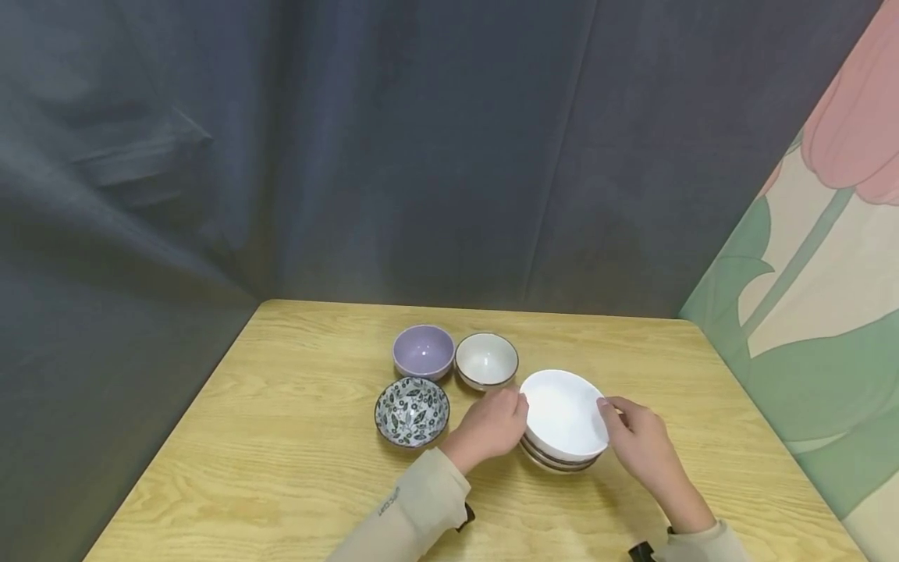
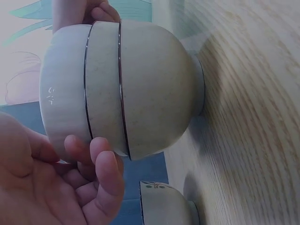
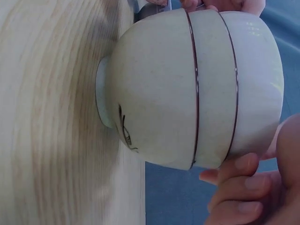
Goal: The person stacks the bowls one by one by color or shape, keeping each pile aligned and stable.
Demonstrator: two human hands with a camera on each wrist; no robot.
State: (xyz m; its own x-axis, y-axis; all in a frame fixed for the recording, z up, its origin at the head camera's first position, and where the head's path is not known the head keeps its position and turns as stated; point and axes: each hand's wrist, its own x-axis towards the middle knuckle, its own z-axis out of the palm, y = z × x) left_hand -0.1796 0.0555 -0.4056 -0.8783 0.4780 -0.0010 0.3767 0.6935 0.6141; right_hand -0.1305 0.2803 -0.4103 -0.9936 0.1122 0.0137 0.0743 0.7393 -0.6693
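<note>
A stack of three bowls stands on the wooden table [image 1: 281,453], right of centre. Its top bowl [image 1: 562,414] is plain white; two cream bowls with dark rims [image 1: 558,460] sit under it. My left hand [image 1: 516,407] grips the top bowl's left rim and my right hand [image 1: 608,412] grips its right rim. In the left wrist view my left hand [image 2: 89,164] curls its fingers against the top bowl [image 2: 63,84]. In the right wrist view my right hand [image 3: 239,183] has its fingers bent round the top bowl [image 3: 258,79].
Three single bowls stand left of the stack: a purple bowl [image 1: 423,351], a cream dark-rimmed bowl [image 1: 486,360] and a leaf-patterned bowl [image 1: 411,411]. A dark curtain [image 1: 351,156] hangs behind the table and a floral panel [image 1: 829,297] stands along its right side.
</note>
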